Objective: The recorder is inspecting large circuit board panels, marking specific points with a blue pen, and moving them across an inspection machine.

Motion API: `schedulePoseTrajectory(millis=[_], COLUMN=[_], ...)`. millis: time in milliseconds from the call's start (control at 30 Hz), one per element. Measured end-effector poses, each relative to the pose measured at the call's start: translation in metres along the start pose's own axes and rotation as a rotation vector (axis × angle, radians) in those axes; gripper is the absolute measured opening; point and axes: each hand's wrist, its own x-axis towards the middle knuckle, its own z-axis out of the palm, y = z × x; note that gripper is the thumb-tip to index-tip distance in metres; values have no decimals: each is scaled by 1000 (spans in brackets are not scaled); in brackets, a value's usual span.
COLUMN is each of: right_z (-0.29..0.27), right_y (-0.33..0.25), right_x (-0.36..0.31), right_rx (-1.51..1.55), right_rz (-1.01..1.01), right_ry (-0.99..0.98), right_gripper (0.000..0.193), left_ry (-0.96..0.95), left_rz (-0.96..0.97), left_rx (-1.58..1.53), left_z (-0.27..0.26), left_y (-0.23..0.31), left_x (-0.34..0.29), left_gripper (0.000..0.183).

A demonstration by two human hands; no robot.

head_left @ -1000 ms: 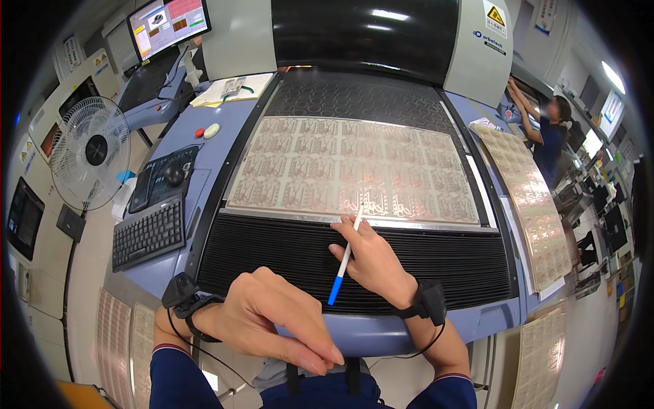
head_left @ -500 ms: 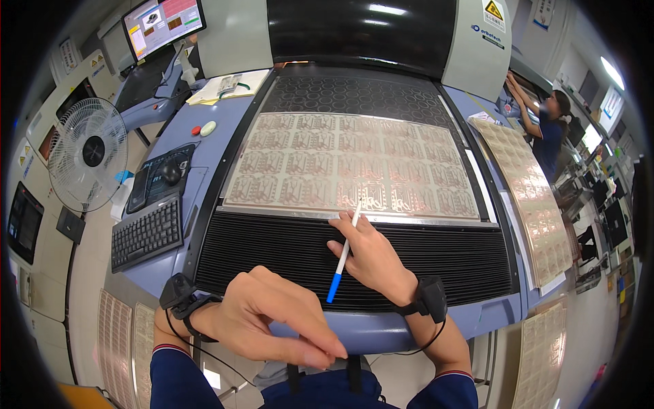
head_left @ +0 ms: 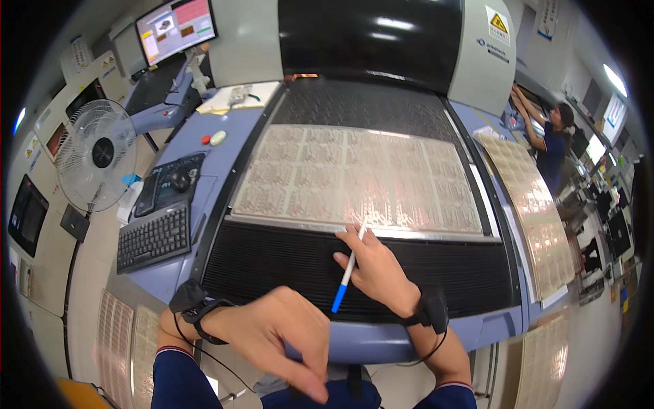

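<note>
My right hand point(head_left: 381, 269) holds a slim white pen with a blue cap point(head_left: 338, 298) between its fingers, the blue end pointing back toward me. Its fingertips are at the front edge of a large copper-patterned circuit board panel point(head_left: 327, 180), which lies flat on the machine bed. Closer to my body, my left hand point(head_left: 283, 341) hangs in the air before the machine's blue front edge. Its fingers are curled, with thumb and forefinger drawn together pointing down. What they hold, if anything, is hidden, and the hand is slightly blurred.
Black ribbed bellows point(head_left: 272, 259) lie before the panel. At left are a keyboard point(head_left: 154, 236), a mouse point(head_left: 180, 180), two buttons and a fan point(head_left: 95, 157). More panels point(head_left: 531, 204) lean at right. A monitor point(head_left: 176, 31) stands far left; another person point(head_left: 553, 143) works far right.
My left hand has turned and dropped a little, its fingertips now lower and to the left. The right hand keeps the pen at the panel's edge. The whole view has shifted slightly.
</note>
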Motion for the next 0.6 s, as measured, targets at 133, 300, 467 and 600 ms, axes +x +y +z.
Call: schedulePoseTrajectory(millis=[133,300,467,600], right_z=[-4,-11,-16,-15], right_y=[-2,3,13,12], right_x=[-2,-6,1,6], right_rx=[10,-22,21,30], right_rz=[-4,74,106,177], right_ry=[19,40,100,20], right_gripper=[35,38,34,36], left_ry=[-255,-494,-510,-131], left_rz=[-44,-217,-340,-10], left_rx=[-34,52,61,98], left_z=[14,12,8,2], left_y=[8,31,28,60], left_x=[-2,5,-15,-28], left_gripper=[18,26,25,26])
